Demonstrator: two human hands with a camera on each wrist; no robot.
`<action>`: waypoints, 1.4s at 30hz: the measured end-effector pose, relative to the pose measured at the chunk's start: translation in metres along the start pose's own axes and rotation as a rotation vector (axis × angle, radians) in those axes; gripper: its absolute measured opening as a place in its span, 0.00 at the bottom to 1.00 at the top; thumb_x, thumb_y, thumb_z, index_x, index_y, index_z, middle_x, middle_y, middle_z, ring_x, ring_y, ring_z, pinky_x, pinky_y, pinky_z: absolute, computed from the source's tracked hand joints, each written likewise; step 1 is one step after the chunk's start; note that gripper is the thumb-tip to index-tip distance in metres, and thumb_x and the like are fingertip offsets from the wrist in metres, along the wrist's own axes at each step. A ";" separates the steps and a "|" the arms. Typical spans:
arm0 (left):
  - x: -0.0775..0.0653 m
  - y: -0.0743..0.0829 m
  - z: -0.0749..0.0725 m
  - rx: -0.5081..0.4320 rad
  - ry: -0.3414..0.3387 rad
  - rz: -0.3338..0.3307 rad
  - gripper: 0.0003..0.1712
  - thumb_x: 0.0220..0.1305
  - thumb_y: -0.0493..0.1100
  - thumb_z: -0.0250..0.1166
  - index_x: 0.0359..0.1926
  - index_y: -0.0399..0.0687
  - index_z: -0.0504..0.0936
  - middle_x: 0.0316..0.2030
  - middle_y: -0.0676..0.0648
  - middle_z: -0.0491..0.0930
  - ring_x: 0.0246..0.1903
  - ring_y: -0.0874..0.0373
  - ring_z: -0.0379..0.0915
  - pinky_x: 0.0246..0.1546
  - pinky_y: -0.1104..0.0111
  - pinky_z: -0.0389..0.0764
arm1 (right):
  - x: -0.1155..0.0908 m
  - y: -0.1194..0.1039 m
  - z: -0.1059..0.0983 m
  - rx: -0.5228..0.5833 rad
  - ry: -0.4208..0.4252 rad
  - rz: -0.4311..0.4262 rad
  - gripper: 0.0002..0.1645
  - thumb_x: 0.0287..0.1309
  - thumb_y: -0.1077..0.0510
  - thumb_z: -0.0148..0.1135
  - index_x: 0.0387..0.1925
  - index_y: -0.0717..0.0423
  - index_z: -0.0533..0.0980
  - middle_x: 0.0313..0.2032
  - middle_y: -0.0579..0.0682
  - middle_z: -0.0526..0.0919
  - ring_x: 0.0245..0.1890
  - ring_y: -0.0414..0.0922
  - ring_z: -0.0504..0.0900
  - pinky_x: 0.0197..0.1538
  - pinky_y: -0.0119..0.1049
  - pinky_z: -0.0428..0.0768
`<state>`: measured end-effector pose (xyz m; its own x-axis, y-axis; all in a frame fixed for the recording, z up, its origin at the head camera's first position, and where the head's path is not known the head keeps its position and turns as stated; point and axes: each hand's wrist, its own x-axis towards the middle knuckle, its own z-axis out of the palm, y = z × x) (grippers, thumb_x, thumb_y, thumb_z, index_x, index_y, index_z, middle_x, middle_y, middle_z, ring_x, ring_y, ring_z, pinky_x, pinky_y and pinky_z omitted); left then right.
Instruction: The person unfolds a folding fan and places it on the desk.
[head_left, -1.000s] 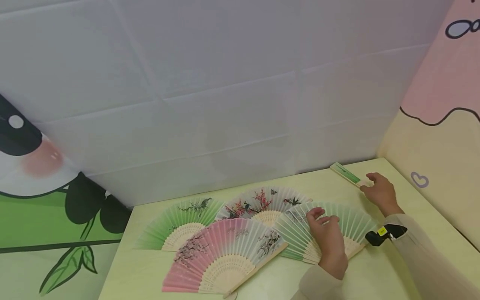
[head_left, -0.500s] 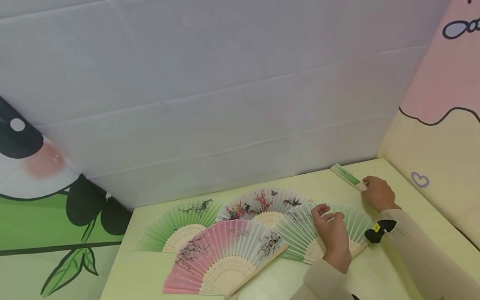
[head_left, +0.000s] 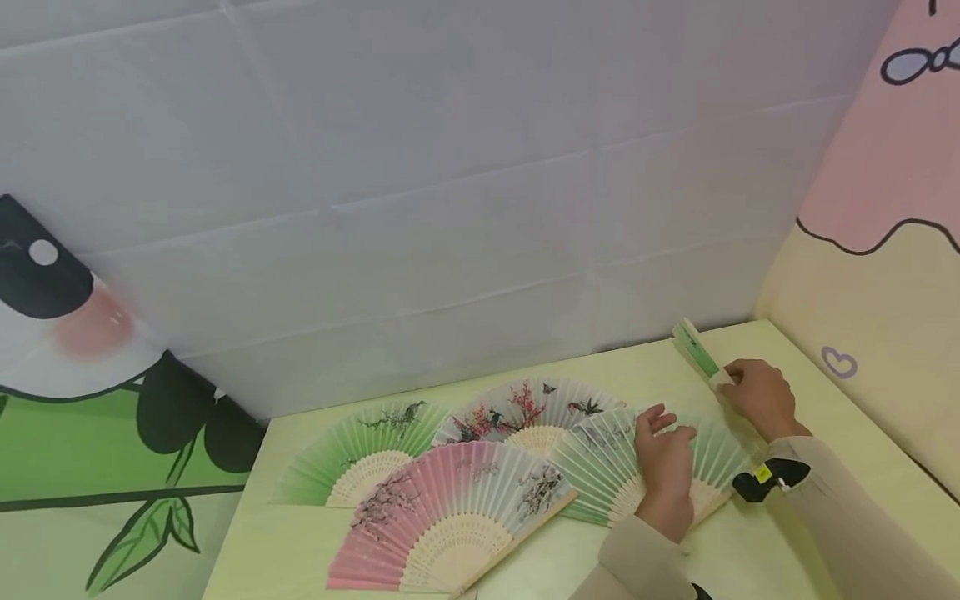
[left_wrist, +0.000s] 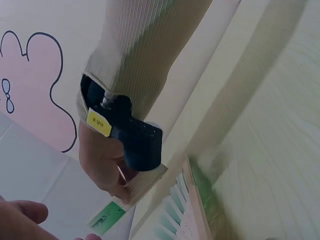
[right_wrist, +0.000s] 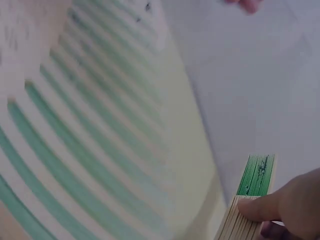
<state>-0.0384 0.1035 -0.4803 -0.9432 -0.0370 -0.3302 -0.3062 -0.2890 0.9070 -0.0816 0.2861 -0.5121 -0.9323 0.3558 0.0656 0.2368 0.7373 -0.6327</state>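
Note:
At the back right of the table, my right hand (head_left: 761, 397) grips a folded hand fan (head_left: 697, 352) with green fabric and pale wooden ribs. In the right wrist view the thumb lies across the ribs of this folded fan (right_wrist: 256, 177). Its far end is tilted up toward the back wall. My left hand (head_left: 665, 462) hovers over a spread pale green fan (head_left: 592, 467), fingers loosely bent and holding nothing. That hand hides part of the spread fan. The left wrist view shows the right hand (left_wrist: 102, 162) pinching the folded fan (left_wrist: 107, 217) above the table.
Left of the hands lie a spread pink fan (head_left: 420, 492), a bright green one (head_left: 352, 450) and a white one with red blossoms (head_left: 517, 408), overlapping on the table (head_left: 247, 533). A white wall (head_left: 465, 208) stands behind; a painted panel (head_left: 885, 308) borders the right side.
My right hand has closed its fingers on the folded fan and tilted its far end upward. My left hand has shifted slightly right. The spread fans have stayed put.

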 end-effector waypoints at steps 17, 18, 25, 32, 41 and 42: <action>0.010 -0.003 -0.026 0.027 -0.061 0.045 0.17 0.64 0.32 0.69 0.54 0.38 0.84 0.40 0.49 0.81 0.36 0.58 0.75 0.40 0.63 0.82 | -0.075 -0.070 -0.003 0.176 0.052 -0.092 0.24 0.65 0.61 0.71 0.56 0.76 0.79 0.41 0.67 0.87 0.37 0.58 0.88 0.28 0.34 0.80; 0.011 -0.003 -0.028 0.033 -0.068 0.046 0.17 0.65 0.33 0.69 0.55 0.37 0.84 0.41 0.48 0.81 0.36 0.58 0.76 0.40 0.61 0.83 | -0.079 -0.072 -0.003 0.184 0.041 -0.093 0.25 0.65 0.61 0.72 0.56 0.76 0.80 0.40 0.66 0.87 0.36 0.57 0.88 0.27 0.33 0.80; 0.008 -0.007 -0.038 0.039 -0.152 0.011 0.14 0.73 0.38 0.68 0.54 0.34 0.84 0.42 0.47 0.82 0.38 0.58 0.79 0.41 0.62 0.86 | -0.098 -0.083 0.003 0.241 -0.056 -0.083 0.26 0.65 0.60 0.74 0.57 0.75 0.80 0.40 0.61 0.88 0.32 0.45 0.85 0.27 0.33 0.80; 0.002 -0.014 -0.054 0.012 -0.237 0.020 0.11 0.75 0.37 0.66 0.51 0.32 0.85 0.37 0.46 0.82 0.30 0.60 0.80 0.31 0.69 0.86 | -0.109 -0.082 0.007 0.257 -0.152 -0.063 0.29 0.65 0.59 0.74 0.59 0.77 0.78 0.42 0.59 0.87 0.34 0.44 0.85 0.29 0.33 0.81; -0.003 -0.015 -0.072 0.001 -0.247 0.104 0.11 0.73 0.35 0.66 0.50 0.31 0.85 0.39 0.46 0.79 0.28 0.59 0.81 0.28 0.71 0.86 | -0.124 -0.086 0.013 0.440 -0.227 -0.022 0.23 0.75 0.60 0.63 0.61 0.75 0.77 0.45 0.59 0.87 0.35 0.38 0.86 0.33 0.35 0.88; -0.004 -0.015 -0.073 -0.001 -0.245 0.113 0.11 0.74 0.35 0.65 0.50 0.30 0.85 0.38 0.46 0.80 0.28 0.59 0.81 0.28 0.71 0.86 | -0.124 -0.086 0.014 0.469 -0.229 0.003 0.23 0.75 0.60 0.63 0.61 0.75 0.77 0.45 0.59 0.87 0.36 0.37 0.86 0.34 0.36 0.88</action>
<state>-0.0205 0.0380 -0.5113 -0.9744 0.1638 -0.1540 -0.1976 -0.2973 0.9341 0.0099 0.1704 -0.4767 -0.9801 0.1840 -0.0743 0.1408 0.3811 -0.9137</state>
